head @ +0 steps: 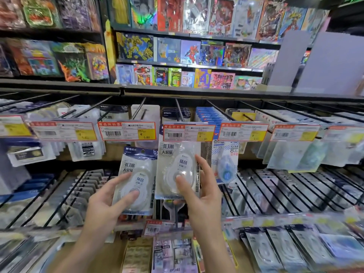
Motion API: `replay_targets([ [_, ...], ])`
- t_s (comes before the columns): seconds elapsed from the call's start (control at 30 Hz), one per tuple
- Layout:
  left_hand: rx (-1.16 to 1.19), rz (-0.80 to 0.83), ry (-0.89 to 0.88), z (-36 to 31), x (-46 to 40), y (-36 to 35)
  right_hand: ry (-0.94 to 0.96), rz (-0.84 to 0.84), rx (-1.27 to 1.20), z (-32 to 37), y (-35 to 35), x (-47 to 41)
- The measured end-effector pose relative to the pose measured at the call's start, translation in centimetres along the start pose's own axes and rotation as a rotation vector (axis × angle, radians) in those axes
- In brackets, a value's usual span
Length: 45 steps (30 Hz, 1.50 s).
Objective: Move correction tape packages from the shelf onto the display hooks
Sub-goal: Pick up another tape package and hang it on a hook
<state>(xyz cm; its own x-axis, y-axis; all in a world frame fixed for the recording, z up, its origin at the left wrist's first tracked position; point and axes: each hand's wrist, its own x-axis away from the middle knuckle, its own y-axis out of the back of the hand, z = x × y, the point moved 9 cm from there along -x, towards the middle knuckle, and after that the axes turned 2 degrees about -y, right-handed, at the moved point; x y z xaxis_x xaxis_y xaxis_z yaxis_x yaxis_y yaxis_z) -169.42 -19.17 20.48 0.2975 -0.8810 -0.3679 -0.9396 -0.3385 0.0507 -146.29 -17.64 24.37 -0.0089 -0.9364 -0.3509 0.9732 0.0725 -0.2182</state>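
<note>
Correction tape packages are in both hands at centre frame, in front of a rack of display hooks. Left of centre, the left hand (110,196) holds one correction tape package (136,180) upright, thumb pressed on the blister front, fingers curled behind the card; its grip is closed on that package. This package hangs free of any hook, its top edge below the left price tag (128,131). Just right of it, the right hand (199,186) holds a second package (178,168), thumb on the blister, fingers along the right edge. The top of this card is tucked behind the centre price tag (189,133), so whether its hole is already threaded on the centre hook (179,110) cannot be told. Both packages stand with long axis vertical; the hooks run away from the viewer, upward in frame. Judgement: the right hand is nearer to seating its package; the left-hand package must rise and go forward. Further right hangs a blue tape package (225,164).
</note>
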Motion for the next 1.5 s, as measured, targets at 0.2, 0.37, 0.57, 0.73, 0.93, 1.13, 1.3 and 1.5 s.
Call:
replay_targets([
  [0.2, 0.001, -0.004, -0.017, -0.3, 0.2, 0.0, -0.009, -0.022, 0.132, -1.3, 0.6, 0.8],
  [0.37, -0.024, -0.003, -0.021, -0.3, 0.5, 0.2, -0.020, -0.027, 0.135, -1.4, 0.7, 1.6],
  [0.57, -0.034, -0.011, -0.022, -0.6, 0.3, 0.4, 0.002, -0.032, 0.122, -0.4, 0.5, 1.1],
  [0.73, -0.040, -0.017, -0.037, -0.9, 0.3, 0.3, 0.006, -0.006, 0.142, 0.5, 0.4, 0.5],
  [0.93, -0.035, -0.021, -0.017, -0.2, 0.7, 0.9, -0.014, -0.002, 0.100, 0.1, 1.3, 1.2],
  [1.13, -0.054, -0.023, -0.025, -0.4, 1.1, 1.1, -0.008, -0.001, 0.114, -1.1, 0.8, 0.6],
  [1.3, -0.055, -0.026, -0.012, 0.1, 1.3, 1.3, -0.042, -0.084, 0.059, -4.0, 1.3, -1.4],
  [1.5, -0.082, -0.045, 0.013, 0.7, 1.3, 2.2, -0.016, -0.136, 0.005, -5.6, 1.0, -3.8],
])
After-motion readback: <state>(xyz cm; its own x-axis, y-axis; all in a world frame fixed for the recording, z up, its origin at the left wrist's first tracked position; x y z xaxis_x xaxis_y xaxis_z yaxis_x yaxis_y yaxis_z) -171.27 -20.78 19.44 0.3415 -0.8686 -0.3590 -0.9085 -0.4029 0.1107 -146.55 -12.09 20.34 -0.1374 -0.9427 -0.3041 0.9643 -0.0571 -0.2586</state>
